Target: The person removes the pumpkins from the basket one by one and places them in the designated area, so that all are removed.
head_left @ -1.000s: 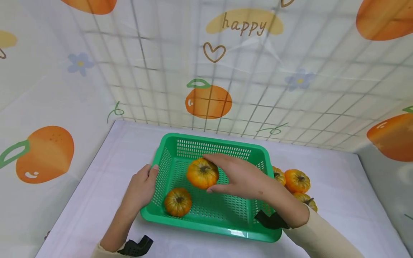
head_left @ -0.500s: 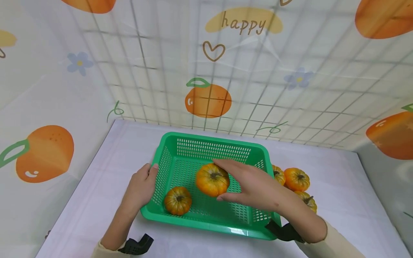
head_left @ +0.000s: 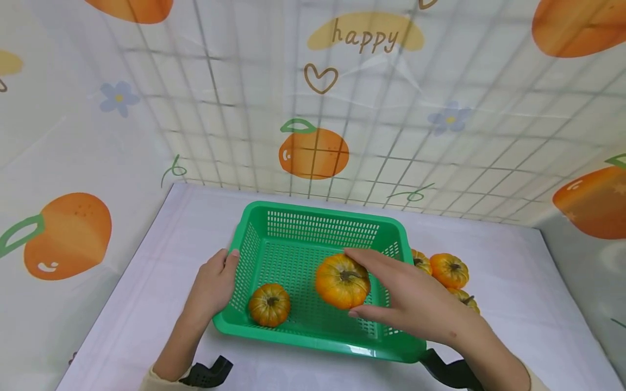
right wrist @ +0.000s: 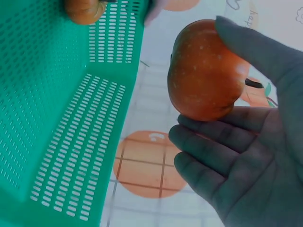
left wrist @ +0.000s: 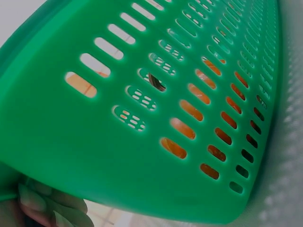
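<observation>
In the head view my right hand (head_left: 415,298) holds a small orange pumpkin (head_left: 343,281) between thumb and fingers, above the right half of a green plastic basket (head_left: 313,347). The right wrist view shows that pumpkin (right wrist: 208,71) pinched, its smooth side facing the camera. My left hand (head_left: 213,285) grips the basket's left rim; its fingertips (left wrist: 61,208) show under the edge in the left wrist view. A second pumpkin (head_left: 269,304) sits in the basket's front left corner.
Several more pumpkins (head_left: 449,270) lie on the white table (head_left: 518,304) just right of the basket, partly hidden by the basket and my right hand. A wire grid behind a printed cloth (head_left: 371,119) stands at the back.
My right hand has carried its pumpkin to the right and toward me, from the basket's middle to over its right half. My left hand has stayed on the rim.
</observation>
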Demonstrator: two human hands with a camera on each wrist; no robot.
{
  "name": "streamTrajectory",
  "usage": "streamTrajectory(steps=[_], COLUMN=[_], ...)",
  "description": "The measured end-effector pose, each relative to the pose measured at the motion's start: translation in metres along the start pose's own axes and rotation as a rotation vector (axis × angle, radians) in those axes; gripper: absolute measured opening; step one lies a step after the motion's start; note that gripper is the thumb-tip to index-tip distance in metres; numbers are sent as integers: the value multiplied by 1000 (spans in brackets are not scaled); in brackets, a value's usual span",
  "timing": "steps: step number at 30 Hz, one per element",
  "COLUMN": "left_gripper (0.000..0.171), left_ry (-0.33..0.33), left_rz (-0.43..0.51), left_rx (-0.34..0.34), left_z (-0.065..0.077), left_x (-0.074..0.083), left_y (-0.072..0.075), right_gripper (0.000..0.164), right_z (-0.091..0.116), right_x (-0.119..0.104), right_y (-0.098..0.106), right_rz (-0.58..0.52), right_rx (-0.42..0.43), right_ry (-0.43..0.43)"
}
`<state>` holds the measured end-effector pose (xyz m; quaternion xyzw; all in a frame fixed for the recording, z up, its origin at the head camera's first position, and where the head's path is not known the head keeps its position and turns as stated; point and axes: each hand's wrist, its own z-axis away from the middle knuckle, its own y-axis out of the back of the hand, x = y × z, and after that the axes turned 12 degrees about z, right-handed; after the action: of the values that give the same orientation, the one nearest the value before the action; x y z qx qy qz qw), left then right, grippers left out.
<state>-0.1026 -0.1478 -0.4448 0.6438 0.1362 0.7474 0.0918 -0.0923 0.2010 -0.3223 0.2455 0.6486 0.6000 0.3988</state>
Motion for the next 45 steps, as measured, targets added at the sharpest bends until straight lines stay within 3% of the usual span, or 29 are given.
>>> streamTrajectory(steps=[18, 26, 45], left_gripper=[47, 48, 50], left_ry=[11, 25, 28], left_rz=[21, 11, 5], left_rx=[2, 3, -12], left_z=[1, 2, 3], left_x=[1, 1, 2], left_y=[-2, -2, 0], right_gripper=[86, 91, 92], right_z=[55, 77, 124], right_x=[20, 37, 72], right_y=[-14, -16, -38], right_rz=[-89, -90, -66], right_rx=[86, 71, 44], right_ry=[-162, -298, -483])
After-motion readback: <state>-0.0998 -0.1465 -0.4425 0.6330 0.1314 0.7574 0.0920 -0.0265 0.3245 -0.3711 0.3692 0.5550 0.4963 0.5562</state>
